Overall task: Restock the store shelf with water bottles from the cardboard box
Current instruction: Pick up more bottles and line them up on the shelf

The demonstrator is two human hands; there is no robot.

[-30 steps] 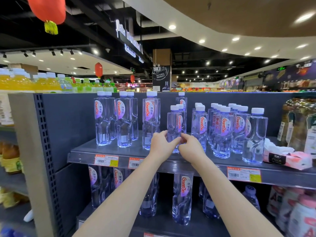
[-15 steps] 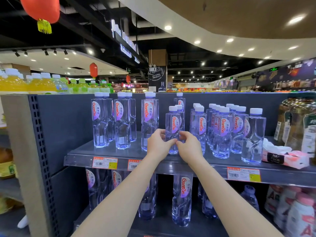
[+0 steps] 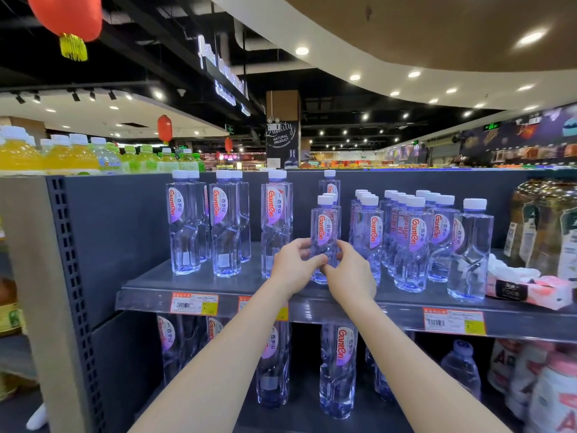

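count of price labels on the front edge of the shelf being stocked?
3. One orange-and-yellow paper price label at the left of the grey metal shelf edge, one partly behind the left forearm, one at the right. The forearms may hide more.

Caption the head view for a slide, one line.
Both hands, left and right, grip a small water bottle standing upright on the grey store shelf.

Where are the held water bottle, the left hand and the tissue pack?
Held water bottle (image 3: 324,232), head view, label.
Left hand (image 3: 292,265), head view, back of hand.
Tissue pack (image 3: 527,290), head view, front face.
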